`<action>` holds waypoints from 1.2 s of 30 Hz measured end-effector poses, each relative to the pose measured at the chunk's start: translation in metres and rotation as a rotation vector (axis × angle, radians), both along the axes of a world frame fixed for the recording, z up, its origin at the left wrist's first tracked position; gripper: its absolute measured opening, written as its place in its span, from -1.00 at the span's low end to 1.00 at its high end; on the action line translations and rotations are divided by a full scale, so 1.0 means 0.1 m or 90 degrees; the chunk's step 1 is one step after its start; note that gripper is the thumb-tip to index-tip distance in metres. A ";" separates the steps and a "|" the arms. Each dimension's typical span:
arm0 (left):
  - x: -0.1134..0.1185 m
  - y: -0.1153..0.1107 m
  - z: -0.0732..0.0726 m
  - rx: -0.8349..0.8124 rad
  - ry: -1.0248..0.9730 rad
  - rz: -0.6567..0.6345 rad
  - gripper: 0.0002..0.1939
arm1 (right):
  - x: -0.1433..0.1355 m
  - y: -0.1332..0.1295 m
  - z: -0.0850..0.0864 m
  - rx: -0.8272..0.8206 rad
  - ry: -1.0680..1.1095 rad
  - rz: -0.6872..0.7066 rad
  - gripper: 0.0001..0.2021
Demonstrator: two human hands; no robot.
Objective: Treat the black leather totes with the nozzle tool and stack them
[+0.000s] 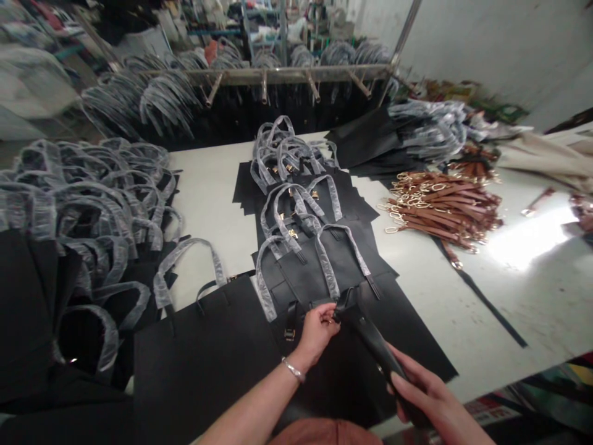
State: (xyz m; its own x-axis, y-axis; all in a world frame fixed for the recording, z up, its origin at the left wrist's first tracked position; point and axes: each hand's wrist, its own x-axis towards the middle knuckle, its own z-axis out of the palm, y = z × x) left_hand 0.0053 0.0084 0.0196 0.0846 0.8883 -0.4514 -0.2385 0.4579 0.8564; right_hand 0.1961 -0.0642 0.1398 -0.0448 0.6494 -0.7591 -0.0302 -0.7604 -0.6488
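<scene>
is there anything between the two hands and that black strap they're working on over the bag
Nothing visible does. The left hand already pinches the upper end of the black strap, and the right hand grips its lower end. The strap lies over the black bag, whose wrapped handles arch beyond the hands, not between them.

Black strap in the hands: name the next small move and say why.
Probably draw the black strap end closer to the black bag on the table. The left hand pinches that end by a small gold fitting right at the bag's edge, while the right hand holds the strap's other length.
</scene>
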 end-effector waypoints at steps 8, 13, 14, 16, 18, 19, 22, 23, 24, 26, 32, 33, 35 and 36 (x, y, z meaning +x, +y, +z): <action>0.02 -0.02 0.00 -0.007 -0.015 0.014 -0.57 | 0.00 0.02 0.00 0.017 -0.017 0.008 -0.21; 0.02 -0.01 0.06 -0.070 -0.024 0.023 -0.57 | 0.03 0.02 -0.01 0.022 -0.044 0.034 -0.23; 0.03 -0.02 0.08 -0.083 -0.034 0.020 -0.57 | 0.03 0.05 -0.02 0.045 -0.072 0.038 -0.28; 0.06 -0.04 0.13 -0.094 -0.068 -0.010 -0.60 | 0.02 0.14 -0.05 0.077 -0.125 0.065 -0.45; 0.09 -0.08 0.19 -0.082 -0.102 -0.054 -0.64 | 0.01 0.26 -0.10 0.089 -0.163 0.109 -0.62; 0.12 -0.10 0.22 -0.074 -0.111 -0.070 -0.65 | 0.00 0.31 -0.13 0.097 -0.183 0.129 -0.66; 0.19 -0.17 0.29 -0.048 -0.087 -0.084 -0.67 | -0.02 0.44 -0.27 0.148 -0.250 0.128 -0.72; 0.21 -0.20 0.31 -0.039 -0.068 -0.089 -0.69 | -0.04 0.46 -0.33 0.162 -0.263 0.115 -0.74; 0.23 -0.22 0.32 -0.030 -0.046 -0.097 -0.71 | -0.06 0.48 -0.38 0.168 -0.266 0.102 -0.77; 0.25 -0.28 0.35 -0.011 -0.009 -0.115 -0.74 | -0.11 0.49 -0.45 0.167 -0.260 0.086 -0.80; 0.18 -0.29 0.42 0.042 0.053 -0.176 -0.79 | -0.17 0.49 -0.40 0.163 -0.225 0.071 -0.78; 0.16 -0.27 0.43 0.050 0.062 -0.188 -0.77 | -0.17 0.49 -0.38 0.163 -0.213 0.071 -0.78; 0.14 -0.25 0.44 0.057 0.071 -0.203 -0.76 | -0.17 0.50 -0.35 0.161 -0.190 0.072 -0.76; 0.13 -0.24 0.44 0.054 0.068 -0.197 -0.77 | -0.17 0.50 -0.34 0.160 -0.184 0.071 -0.76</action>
